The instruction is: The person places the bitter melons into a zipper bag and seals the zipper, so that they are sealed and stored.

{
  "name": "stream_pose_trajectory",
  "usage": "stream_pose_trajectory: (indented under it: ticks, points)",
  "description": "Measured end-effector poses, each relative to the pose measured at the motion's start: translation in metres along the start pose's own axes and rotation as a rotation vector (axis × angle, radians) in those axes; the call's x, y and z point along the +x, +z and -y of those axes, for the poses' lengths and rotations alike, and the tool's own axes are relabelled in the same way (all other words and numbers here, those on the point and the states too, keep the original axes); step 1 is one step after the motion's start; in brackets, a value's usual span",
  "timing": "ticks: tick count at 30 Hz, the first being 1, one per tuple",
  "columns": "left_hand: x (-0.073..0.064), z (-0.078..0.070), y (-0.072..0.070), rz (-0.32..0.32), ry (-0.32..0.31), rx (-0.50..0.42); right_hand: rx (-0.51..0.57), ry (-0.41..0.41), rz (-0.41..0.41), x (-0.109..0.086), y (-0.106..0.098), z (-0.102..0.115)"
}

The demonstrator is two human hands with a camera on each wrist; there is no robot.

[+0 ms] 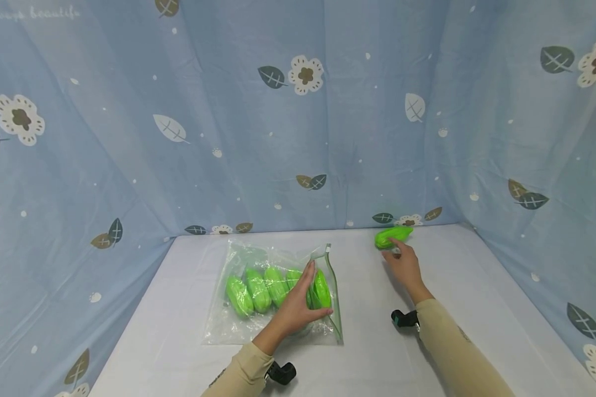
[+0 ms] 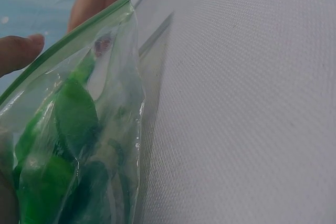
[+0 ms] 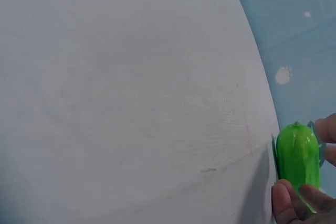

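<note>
A clear zip bag (image 1: 213,331) lies on the white table with several bright green, gourd-shaped vegetables (image 1: 239,296) inside. My left hand (image 1: 294,310) rests over its mouth end, fingers straight and thumb spread toward the green zip edge. That zip strip (image 2: 79,30) slants up past my left thumb in the left wrist view. Another green vegetable (image 1: 401,232) lies near the table's back edge. My right hand (image 1: 406,270) reaches it, fingertips at its near side. In the right wrist view, fingers and thumb stand spread around the vegetable (image 3: 297,153), with its lower end partly hidden.
The white table (image 1: 144,325) ends at a blue curtain (image 1: 258,182) patterned with leaves and flowers, which encloses the back and both sides. A black wrist camera (image 1: 282,374) is on the left forearm and another black device (image 1: 404,318) on the right.
</note>
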State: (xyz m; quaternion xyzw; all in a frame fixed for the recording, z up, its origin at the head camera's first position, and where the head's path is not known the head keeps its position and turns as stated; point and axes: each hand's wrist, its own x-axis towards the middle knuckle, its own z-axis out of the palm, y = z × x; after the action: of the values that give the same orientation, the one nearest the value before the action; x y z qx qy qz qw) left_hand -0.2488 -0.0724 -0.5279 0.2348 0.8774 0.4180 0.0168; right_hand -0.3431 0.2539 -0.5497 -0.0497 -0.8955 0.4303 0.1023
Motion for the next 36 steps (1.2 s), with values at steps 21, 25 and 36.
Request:
stream_pose_trajectory:
  ticks: [21, 25, 36]
  points:
    - [-0.001, -0.001, 0.000, -0.011, 0.018, -0.018, -0.062, 0.077, 0.052, 0.029, -0.005, 0.006]
    - [-0.002, -0.001, 0.000, -0.010, 0.018, -0.018, -0.071, 0.082, 0.061, 0.030, -0.005, 0.006]
    - [-0.002, 0.000, -0.001, -0.011, 0.022, -0.018, -0.043, 0.056, 0.032, 0.028, -0.004, 0.008]
